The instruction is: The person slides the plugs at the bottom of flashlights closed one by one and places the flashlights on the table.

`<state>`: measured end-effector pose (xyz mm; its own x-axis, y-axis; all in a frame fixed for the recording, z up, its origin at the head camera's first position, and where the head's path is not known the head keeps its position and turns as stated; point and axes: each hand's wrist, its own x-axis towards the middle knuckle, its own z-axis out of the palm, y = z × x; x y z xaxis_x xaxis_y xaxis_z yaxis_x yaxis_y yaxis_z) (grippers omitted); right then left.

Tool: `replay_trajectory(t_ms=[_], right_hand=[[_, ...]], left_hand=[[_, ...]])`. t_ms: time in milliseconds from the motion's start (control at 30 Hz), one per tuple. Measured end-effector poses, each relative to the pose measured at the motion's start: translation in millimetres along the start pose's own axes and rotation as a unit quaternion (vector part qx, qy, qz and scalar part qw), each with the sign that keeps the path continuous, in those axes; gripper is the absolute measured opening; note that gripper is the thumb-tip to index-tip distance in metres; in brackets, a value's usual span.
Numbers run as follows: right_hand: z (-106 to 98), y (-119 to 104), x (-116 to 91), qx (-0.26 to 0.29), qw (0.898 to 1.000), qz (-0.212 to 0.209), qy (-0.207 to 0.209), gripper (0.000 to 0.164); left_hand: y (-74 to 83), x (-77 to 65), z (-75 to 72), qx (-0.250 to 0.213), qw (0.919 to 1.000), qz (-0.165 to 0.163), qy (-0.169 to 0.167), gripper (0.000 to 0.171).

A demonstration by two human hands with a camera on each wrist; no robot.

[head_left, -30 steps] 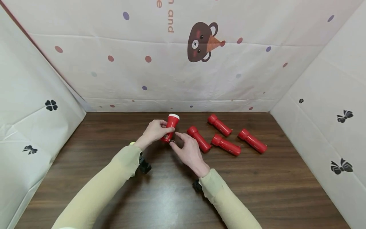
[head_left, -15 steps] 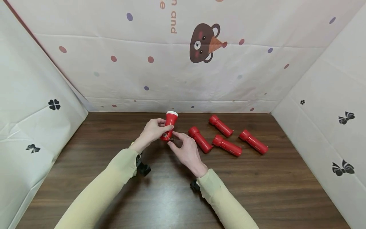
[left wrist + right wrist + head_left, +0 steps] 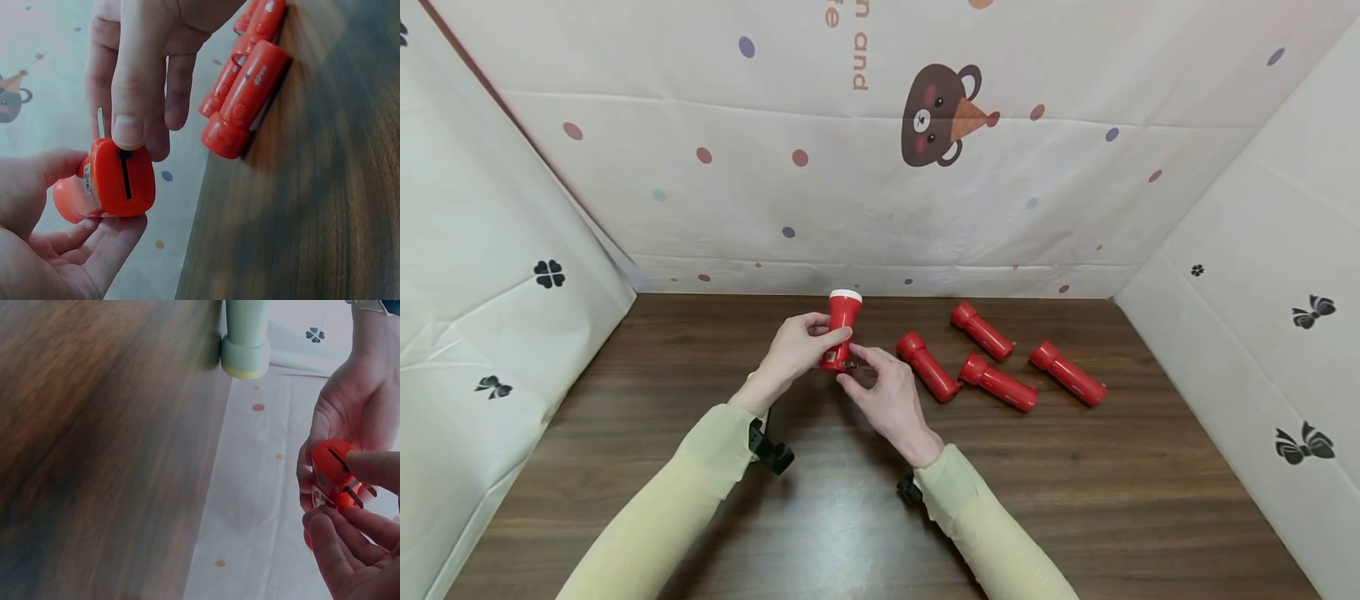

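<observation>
L hand (image 3: 793, 343) gripping red flashlight (image 3: 844, 312), R hand (image 3: 891, 396) relaxed, straight thumb (image 3: 129, 130) on slotted base (image 3: 140, 181)

Pale yellow left sleeve (image 3: 658, 500) at seven o'clock, matching right sleeve (image 3: 996, 537) at five, greenish left cuff (image 3: 722, 435) and right cuff (image 3: 952, 487), blocky black device (image 3: 772, 452) by the former, black unit (image 3: 910, 490) by the latter

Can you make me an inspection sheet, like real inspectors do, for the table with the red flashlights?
Surface: dark wood-look table, shiny
Job's things: white-rimmed red flashlight, metal prongs out at its tail; four red flashlights lying to the right
Clutter: pale green tube, partly in view
Left hand: grips that flashlight
Right hand: thumb touches its tail end
Cables: nothing seen
Surroundings: white sheets printed with a bear, dots and bows
</observation>
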<state>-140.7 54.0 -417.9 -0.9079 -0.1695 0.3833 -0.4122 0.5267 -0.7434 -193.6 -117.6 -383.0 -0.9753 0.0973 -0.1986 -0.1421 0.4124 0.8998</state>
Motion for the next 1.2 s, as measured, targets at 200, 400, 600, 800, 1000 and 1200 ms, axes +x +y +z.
replay_trajectory(t_ms=[200, 400, 600, 800, 1000, 1200], right_hand=[[-2.5, -4.9, -1.0, -0.002, 1.0, -0.022, 0.02, 0.04], [-4.5, -8.4, -2.9, -0.018, 0.999, -0.037, 0.027, 0.039], [-6.9, -11.2, -6.2, -0.028, 0.998, -0.058, 0.023, 0.039], [-15.0, -17.0, -11.3, -0.017, 0.997, -0.078, 0.02, 0.041], [-24.4, -23.0, -15.9, -0.013, 0.995, -0.095, 0.017, 0.044], [-31.4, -26.2, -20.7, -0.009, 0.993, -0.116, 0.009, 0.046]], left_hand=[[2.4, -6.4, 0.1, -0.03, 0.9995, -0.001, 0.008, 0.057], [2.3, -12.4, -0.4, -0.041, 0.9991, 0.003, 0.012, 0.059], [-0.9, -18.7, -1.3, -0.05, 0.9987, 0.008, 0.012, 0.06], [1.9, -28.3, -1.8, -0.087, 0.9961, 0.012, 0.009, 0.057], [5.5, -41.0, -3.7, -0.137, 0.9904, 0.018, 0.0, 0.053], [6.6, -50.8, -3.0, -0.152, 0.9881, 0.022, 0.008, 0.054]])
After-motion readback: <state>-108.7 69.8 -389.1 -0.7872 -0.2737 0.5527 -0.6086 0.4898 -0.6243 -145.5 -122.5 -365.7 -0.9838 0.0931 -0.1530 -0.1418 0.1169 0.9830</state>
